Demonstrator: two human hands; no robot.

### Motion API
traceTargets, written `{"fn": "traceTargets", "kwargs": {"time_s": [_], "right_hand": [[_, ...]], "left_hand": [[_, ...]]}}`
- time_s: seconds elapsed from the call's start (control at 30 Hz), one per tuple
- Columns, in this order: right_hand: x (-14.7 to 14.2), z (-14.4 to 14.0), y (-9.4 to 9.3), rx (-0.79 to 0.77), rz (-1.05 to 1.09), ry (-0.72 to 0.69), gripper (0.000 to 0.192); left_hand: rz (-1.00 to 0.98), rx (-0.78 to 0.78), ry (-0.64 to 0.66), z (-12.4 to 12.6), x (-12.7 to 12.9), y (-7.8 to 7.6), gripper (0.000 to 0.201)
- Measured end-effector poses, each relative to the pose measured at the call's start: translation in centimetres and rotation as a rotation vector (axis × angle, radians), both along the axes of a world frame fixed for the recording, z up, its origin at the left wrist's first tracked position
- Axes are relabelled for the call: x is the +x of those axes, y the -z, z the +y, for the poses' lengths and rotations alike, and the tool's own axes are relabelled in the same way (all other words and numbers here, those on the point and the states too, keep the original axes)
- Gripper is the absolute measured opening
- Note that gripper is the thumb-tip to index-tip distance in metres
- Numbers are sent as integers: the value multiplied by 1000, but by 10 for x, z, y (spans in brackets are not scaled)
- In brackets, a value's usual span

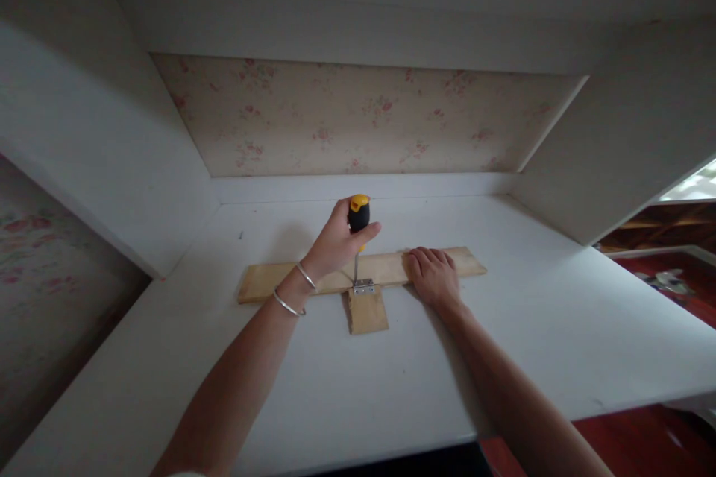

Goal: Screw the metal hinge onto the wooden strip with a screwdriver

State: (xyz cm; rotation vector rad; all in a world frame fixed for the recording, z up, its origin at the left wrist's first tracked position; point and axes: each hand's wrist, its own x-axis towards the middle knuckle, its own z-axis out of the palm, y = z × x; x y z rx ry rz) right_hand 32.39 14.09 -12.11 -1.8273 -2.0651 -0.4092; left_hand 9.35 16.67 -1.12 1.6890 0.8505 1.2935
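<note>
A long wooden plank (262,282) lies across the white shelf surface (363,387). A short wooden block (368,313) sits against its near edge, joined by a small metal hinge (363,287). My left hand (334,242), with two silver bangles on the wrist, grips a screwdriver (359,215) with a black and yellow handle. The screwdriver stands upright with its tip down on the hinge. My right hand (432,276) lies flat, fingers together, pressing on the plank just right of the hinge.
White side walls (101,134) and a floral-papered back panel (363,119) enclose the shelf on three sides. The shelf's front edge runs near the bottom of the view. Red floor (671,276) and wooden furniture show past the right wall.
</note>
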Motion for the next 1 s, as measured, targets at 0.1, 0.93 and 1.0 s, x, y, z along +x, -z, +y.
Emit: {"fn": "traceTargets", "kwargs": {"time_s": [0.1, 0.93, 1.0], "right_hand": [[0, 0, 0, -8, -7, 4, 31], [-5, -1, 1, 6, 13, 107, 34], [-8, -2, 1, 4, 7, 139, 35]], "left_hand": [[-43, -83, 292, -3, -6, -4, 43], [62, 26, -76, 10, -10, 3, 60], [88, 88, -168, 11, -5, 8, 60]]}}
